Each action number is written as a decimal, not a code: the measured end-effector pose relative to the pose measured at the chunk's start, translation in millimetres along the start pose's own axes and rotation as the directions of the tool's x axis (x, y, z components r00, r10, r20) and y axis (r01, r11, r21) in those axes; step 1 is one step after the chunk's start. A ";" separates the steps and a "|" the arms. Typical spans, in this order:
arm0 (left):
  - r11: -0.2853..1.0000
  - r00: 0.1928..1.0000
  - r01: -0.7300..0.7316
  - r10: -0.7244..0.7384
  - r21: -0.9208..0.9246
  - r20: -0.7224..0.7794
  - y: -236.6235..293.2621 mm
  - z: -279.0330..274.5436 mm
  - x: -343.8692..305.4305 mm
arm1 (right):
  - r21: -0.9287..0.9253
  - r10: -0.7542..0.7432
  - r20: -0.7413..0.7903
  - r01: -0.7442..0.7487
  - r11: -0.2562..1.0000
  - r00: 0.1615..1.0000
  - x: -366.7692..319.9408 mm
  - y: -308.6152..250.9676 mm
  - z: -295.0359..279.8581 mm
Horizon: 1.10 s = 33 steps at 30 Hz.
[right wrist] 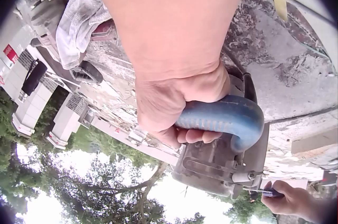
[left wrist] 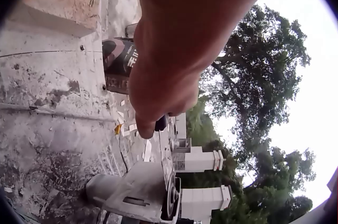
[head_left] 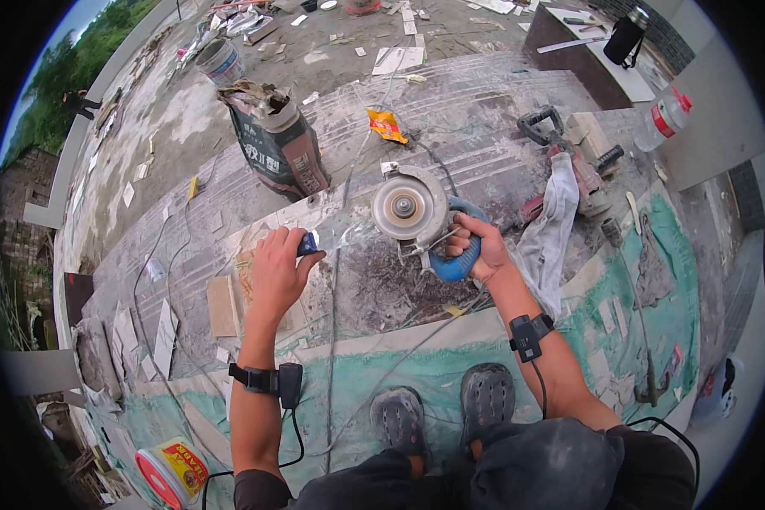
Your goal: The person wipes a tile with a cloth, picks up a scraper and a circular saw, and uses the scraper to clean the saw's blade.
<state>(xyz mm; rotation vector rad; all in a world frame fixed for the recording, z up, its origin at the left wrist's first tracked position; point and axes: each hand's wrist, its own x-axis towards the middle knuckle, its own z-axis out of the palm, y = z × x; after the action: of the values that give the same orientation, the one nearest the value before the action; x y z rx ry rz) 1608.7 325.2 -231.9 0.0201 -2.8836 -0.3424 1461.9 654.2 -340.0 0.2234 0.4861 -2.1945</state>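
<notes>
My right hand (head_left: 472, 245) (right wrist: 174, 97) grips the blue handle (right wrist: 224, 116) of a handheld disc cutter (head_left: 410, 211), held above the dusty stone slab (head_left: 374, 289) with its round blade guard facing up. The cutter's grey body (right wrist: 219, 166) (left wrist: 140, 192) shows in both wrist views. My left hand (head_left: 279, 268) (left wrist: 158, 89) is just left of the cutter. It pinches a small dark blue object (head_left: 308, 245) (left wrist: 161, 123) (right wrist: 272, 193) between thumb and fingers, its tip pointing toward the blade. What the object is cannot be made out.
A torn cement bag (head_left: 282, 144) stands behind the slab. A second power tool (head_left: 574, 157) and a grey cloth (head_left: 552, 225) lie to the right, with a water bottle (head_left: 667, 115) beyond. Cables (head_left: 331, 365) cross the floor. A red-lidded tub (head_left: 172, 472) sits at lower left. My shoes (head_left: 446, 408) stand on green sheeting.
</notes>
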 end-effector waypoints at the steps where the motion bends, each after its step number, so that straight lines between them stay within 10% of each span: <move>1: 1.000 1.000 0.000 0.000 -0.002 -0.001 -1.4 -0.1 1.9 | -0.009 -0.004 0.006 0.004 1.000 1.000 0.0 -0.4 -0.9; 33: 0.990 0.994 -0.107 0.110 -0.094 0.026 -11.1 -5.5 20.5 | 0.010 0.000 -0.015 0.000 1.000 1.000 -0.1 0.0 1.7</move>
<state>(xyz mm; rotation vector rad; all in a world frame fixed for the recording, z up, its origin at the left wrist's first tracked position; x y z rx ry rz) 1589.9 312.4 -224.5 -0.1594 -2.8819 -0.4584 1461.9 653.5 -338.4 0.2457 0.4840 -2.1974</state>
